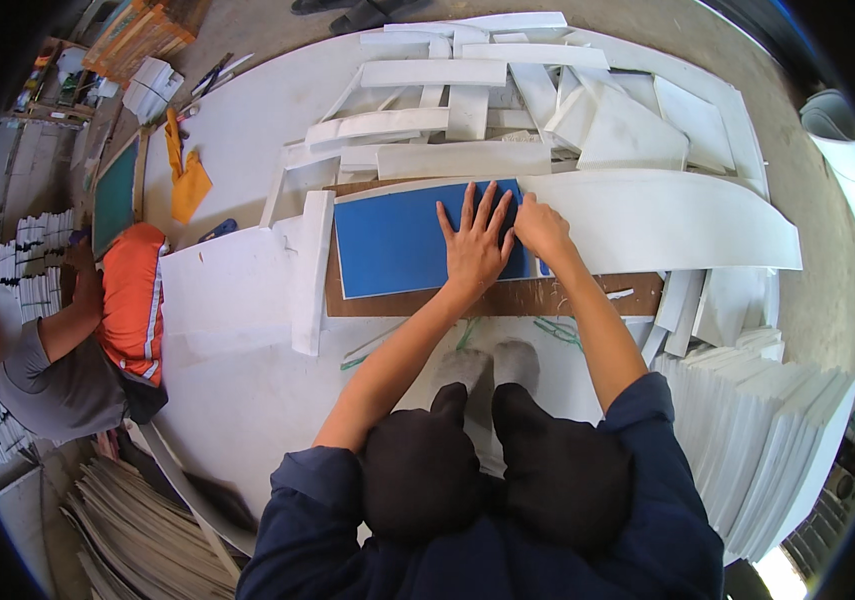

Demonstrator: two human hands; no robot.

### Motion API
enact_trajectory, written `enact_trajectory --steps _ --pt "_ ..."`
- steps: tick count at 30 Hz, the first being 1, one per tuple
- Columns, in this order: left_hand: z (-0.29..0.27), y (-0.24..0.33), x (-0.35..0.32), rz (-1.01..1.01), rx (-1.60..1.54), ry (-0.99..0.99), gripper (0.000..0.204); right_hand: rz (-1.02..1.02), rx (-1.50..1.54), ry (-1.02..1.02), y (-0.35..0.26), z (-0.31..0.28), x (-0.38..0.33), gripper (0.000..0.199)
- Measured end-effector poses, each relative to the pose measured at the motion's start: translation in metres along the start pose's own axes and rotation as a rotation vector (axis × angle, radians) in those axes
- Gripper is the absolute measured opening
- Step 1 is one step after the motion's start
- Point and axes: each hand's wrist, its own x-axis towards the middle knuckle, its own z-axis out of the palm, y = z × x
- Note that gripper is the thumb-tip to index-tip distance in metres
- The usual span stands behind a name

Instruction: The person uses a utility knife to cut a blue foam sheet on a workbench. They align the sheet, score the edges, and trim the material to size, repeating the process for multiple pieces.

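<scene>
My left hand lies flat with spread fingers on a blue rectangular sheet, near its right end. Close beside it, at the sheet's right edge, my right hand is closed in a fist-like grip. Whatever it grips is hidden by the fingers. A small blue bit shows just below that hand. Under the blue sheet is a brown board. A long white sheet with a curved far edge reaches from my right hand out to the right.
White offcut strips are heaped beyond the board. Stacked white sheets stand at the near right. At left, a co-worker in a grey shirt sits near an orange cloth. A yellow cloth and a white roll lie farther off.
</scene>
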Motion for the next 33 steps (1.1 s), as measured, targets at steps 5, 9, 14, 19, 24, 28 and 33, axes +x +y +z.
enact_trajectory --steps 5,9,14,19,24,28,33 --pt "0.003 -0.002 -0.005 -0.016 0.011 -0.008 0.054 0.025 0.09 -0.093 0.017 0.025 -0.068 0.026" --pt "0.003 0.001 -0.004 -0.014 0.024 -0.015 0.053 0.038 0.104 -0.11 0.02 0.029 -0.113 0.024" --pt "0.003 0.0 -0.003 -0.01 0.031 -0.017 0.053 0.021 0.005 -0.094 0.028 0.045 -0.136 0.02" --pt "0.003 0.0 -0.003 -0.003 0.042 -0.026 0.054 -0.008 -0.03 -0.128 0.029 0.013 -0.136 0.021" --pt "-0.003 0.003 0.0 -0.003 0.031 -0.045 0.054 -0.039 0.056 0.114 0.006 -0.026 -0.039 0.022" --pt "-0.003 0.001 -0.002 -0.009 0.019 -0.043 0.054 -0.036 0.023 0.142 -0.005 -0.014 0.002 0.023" --pt "-0.005 0.0 -0.003 -0.007 0.02 -0.036 0.054 -0.025 0.039 0.034 -0.01 -0.011 0.013 0.026"
